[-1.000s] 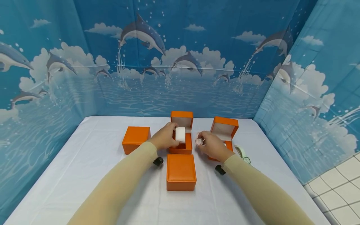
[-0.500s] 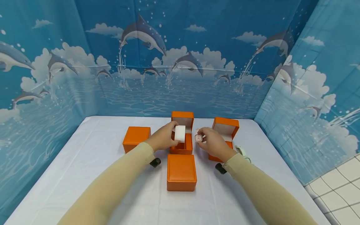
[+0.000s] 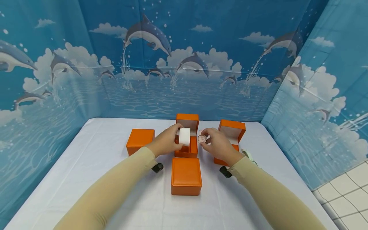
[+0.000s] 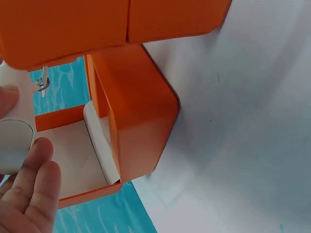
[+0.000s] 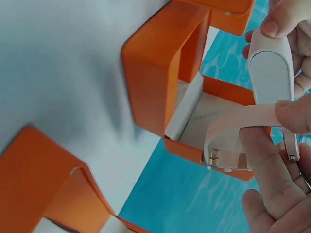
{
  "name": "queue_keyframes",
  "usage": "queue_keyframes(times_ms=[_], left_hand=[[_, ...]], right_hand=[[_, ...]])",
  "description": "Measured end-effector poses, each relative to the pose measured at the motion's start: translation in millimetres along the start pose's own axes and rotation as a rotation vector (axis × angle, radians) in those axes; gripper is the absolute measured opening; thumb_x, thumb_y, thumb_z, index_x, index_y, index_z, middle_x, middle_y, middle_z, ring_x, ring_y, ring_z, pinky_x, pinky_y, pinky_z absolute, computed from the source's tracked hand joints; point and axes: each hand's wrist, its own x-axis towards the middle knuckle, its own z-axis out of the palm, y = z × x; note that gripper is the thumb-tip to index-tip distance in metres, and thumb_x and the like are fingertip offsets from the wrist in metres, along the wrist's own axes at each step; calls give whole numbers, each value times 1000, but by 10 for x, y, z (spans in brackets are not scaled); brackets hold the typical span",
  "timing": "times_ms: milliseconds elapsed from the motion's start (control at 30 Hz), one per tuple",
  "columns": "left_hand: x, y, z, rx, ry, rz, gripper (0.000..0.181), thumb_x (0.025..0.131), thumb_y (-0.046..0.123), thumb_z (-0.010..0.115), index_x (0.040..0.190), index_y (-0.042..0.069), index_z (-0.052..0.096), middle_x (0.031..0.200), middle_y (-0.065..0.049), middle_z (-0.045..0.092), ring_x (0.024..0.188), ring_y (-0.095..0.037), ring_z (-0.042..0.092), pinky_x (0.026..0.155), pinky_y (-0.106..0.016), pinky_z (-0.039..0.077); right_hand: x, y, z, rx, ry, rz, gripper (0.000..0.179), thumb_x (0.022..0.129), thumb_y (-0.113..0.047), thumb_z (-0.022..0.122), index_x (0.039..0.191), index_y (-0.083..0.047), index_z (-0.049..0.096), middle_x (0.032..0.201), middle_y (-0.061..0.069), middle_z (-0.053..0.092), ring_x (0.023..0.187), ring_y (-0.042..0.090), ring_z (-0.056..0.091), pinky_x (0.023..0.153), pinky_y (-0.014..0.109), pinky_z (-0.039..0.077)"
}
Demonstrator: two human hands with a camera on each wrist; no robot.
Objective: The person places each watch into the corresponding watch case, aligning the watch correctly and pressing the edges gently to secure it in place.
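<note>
Fingers (image 4: pixel 47 182) of your left hand (image 3: pixel 166 140) grip the cushion (image 3: pixel 185 136), your right hand (image 3: pixel 218 144) the watch (image 3: pixel 202 138). Steady the cushion near the counter's (image 3: pixel 92 159) far edge.

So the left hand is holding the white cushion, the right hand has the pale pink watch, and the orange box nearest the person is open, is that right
Not quite: the orange box nearest the person is closed, as the head view shows. The rest is right: the left hand holds the white cushion and the right hand has the pale pink watch.
</note>
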Motion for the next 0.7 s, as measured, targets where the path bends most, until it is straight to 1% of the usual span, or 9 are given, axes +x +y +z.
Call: queue_keyframes(times_ms=[133, 333, 467, 700], left_hand=[[-14, 11, 3, 3, 9, 3, 71, 92, 23, 83, 149, 11, 42, 130, -8, 59, 104, -23, 63, 88, -34, 60], [-27, 38, -1, -5, 14, 22, 69, 92, 22, 83, 148, 10, 43, 129, -7, 59, 104, -24, 65, 90, -34, 60], [-50, 70, -9, 2, 10, 23, 71, 92, 22, 82, 150, 10, 43, 135, -7, 58, 107, -23, 66, 93, -35, 61], [-65, 120, -6, 2, -12, 35, 72, 93, 21, 82, 153, 12, 42, 143, -6, 56, 108, -18, 64, 95, -35, 61]], right_hand=[[-5, -34, -3, 6, 12, -10, 41, 96, -18, 79, 131, -6, 62, 124, 11, 66, 101, 21, 73, 87, 37, 64], [-25, -109, -34, 10, 22, -19, 41, 95, -18, 79, 131, -6, 62, 124, 12, 66, 100, 22, 73, 88, 38, 64], [-27, -153, -46, 6, 28, -25, 41, 95, -18, 79, 131, -6, 62, 123, 11, 66, 99, 21, 73, 88, 38, 64], [-17, -196, -51, 19, 60, -53, 41, 95, -16, 79, 131, -6, 62, 123, 11, 66, 99, 23, 74, 88, 40, 64]])
